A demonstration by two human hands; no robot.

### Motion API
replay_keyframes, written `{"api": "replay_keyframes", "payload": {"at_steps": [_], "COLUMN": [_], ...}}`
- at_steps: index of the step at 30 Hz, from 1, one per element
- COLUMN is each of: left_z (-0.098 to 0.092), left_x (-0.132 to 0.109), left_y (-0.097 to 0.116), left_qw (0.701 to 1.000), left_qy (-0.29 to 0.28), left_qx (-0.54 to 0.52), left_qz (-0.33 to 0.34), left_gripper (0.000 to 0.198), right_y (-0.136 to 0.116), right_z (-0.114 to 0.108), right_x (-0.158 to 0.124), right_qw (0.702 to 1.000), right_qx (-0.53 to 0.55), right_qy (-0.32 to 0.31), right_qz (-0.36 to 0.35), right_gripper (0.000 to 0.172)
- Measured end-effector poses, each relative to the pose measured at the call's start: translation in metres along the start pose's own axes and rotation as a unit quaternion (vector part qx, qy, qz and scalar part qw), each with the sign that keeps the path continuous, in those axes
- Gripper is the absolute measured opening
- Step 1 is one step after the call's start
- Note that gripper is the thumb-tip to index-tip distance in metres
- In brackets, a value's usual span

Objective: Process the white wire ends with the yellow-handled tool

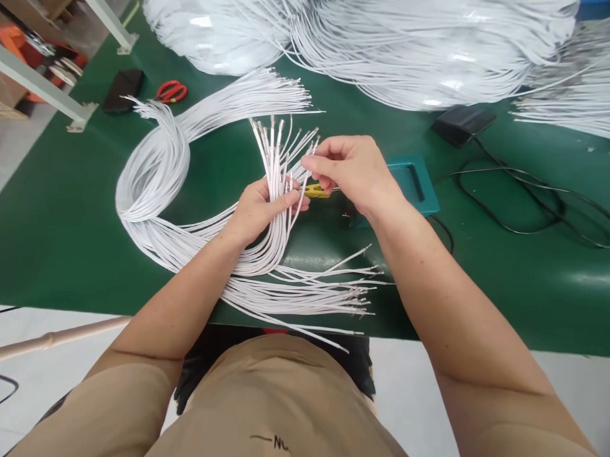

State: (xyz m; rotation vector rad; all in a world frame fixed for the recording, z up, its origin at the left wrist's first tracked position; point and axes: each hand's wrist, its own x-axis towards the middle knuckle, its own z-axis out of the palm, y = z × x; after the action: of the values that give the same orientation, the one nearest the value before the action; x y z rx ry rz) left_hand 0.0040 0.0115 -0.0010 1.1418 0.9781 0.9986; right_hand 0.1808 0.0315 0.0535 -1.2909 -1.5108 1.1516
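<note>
My left hand (266, 207) is closed round a bundle of white wires (274, 171), thumb across the front. Their stripped or metal-tipped ends fan upward above it. At the right side of the fan, my right hand (350, 167) pinches the end of one wire between thumb and forefinger. A small yellow tool (317, 191) shows between the two hands; its kind and which hand bears it are unclear. Below, other wire ends (352, 297) from the same looped hank (151, 176) spread to the right, some reaching past the table's front edge.
Large heaps of white wire (416, 52) lie along the back of the green table (49, 246). Red-handled scissors or snips (172, 91) and a dark box (124, 90) are at the left. To the right are a teal tray-like device (415, 182), a black device (463, 124) and a looped black cable (561, 191).
</note>
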Motion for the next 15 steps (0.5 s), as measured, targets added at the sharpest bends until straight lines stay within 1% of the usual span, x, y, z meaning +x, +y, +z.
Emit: {"api": "replay_keyframes", "payload": {"at_steps": [3,7,10,12,15], "left_z": [0.003,0.003,0.004,0.005,0.007], "left_x": [-0.001,0.001,0.002,0.002,0.001], "left_y": [-0.001,-0.004,-0.004,-0.003,-0.001], "left_qw": [1.0,0.998,0.996,0.996,0.996], "left_qy": [-0.004,0.03,0.038,0.037,0.037], "left_qx": [-0.004,0.003,-0.003,-0.015,-0.031], "left_qz": [0.028,0.064,0.083,0.084,0.078], "left_gripper": [0.042,0.041,0.037,0.038,0.041], "right_y": [0.0,0.001,0.003,0.004,0.005], "right_z": [-0.001,0.006,0.009,0.01,0.011], "right_x": [0.0,-0.001,-0.002,-0.003,-0.004], "right_qw": [0.999,0.997,0.996,0.996,0.998], "right_qx": [-0.002,-0.006,-0.002,0.008,0.04], "right_qy": [-0.034,-0.07,-0.091,-0.083,-0.042], "right_qz": [0.013,0.013,0.014,0.014,0.02], "right_gripper": [0.021,0.022,0.025,0.024,0.017]}}
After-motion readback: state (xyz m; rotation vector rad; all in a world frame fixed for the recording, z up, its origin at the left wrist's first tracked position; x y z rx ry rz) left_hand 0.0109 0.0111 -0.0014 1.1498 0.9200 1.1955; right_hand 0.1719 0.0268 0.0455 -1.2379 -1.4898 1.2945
